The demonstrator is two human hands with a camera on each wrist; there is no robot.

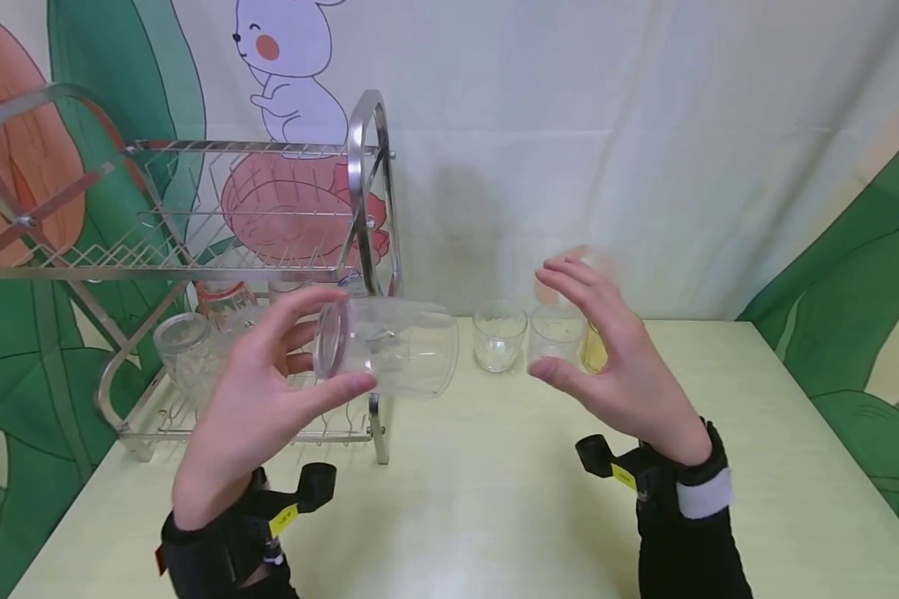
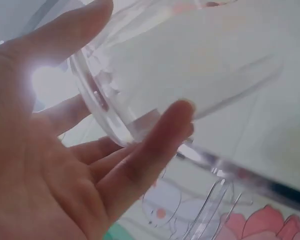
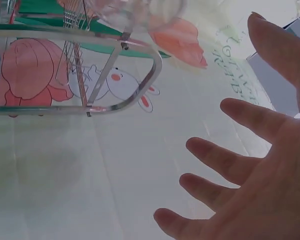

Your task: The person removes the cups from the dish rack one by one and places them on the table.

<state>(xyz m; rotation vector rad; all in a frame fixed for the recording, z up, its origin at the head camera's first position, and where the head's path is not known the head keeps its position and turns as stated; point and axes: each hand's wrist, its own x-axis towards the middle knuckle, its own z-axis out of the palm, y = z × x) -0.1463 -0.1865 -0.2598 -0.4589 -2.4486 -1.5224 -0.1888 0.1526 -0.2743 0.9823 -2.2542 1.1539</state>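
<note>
A clear glass [image 1: 400,345] lies on its side in the air, its thick base toward the left hand [image 1: 247,399]. The left thumb and fingers grip it around that base end; in the left wrist view the glass [image 2: 155,65] spans the space beyond the fingertips of the left hand [image 2: 55,175]. To the right of its other end, the right hand [image 1: 622,374] is raised with fingers spread and holds nothing. The right wrist view shows the spread right hand [image 3: 260,165] apart from the glass [image 3: 140,12].
A two-tier metal rack [image 1: 270,273] stands at the left, with several glasses [image 1: 183,345] on its lower level. Behind the hands, a small clear glass [image 1: 499,337], another clear glass [image 1: 556,333] and a yellowish one [image 1: 593,349] stand near the table's back edge.
</note>
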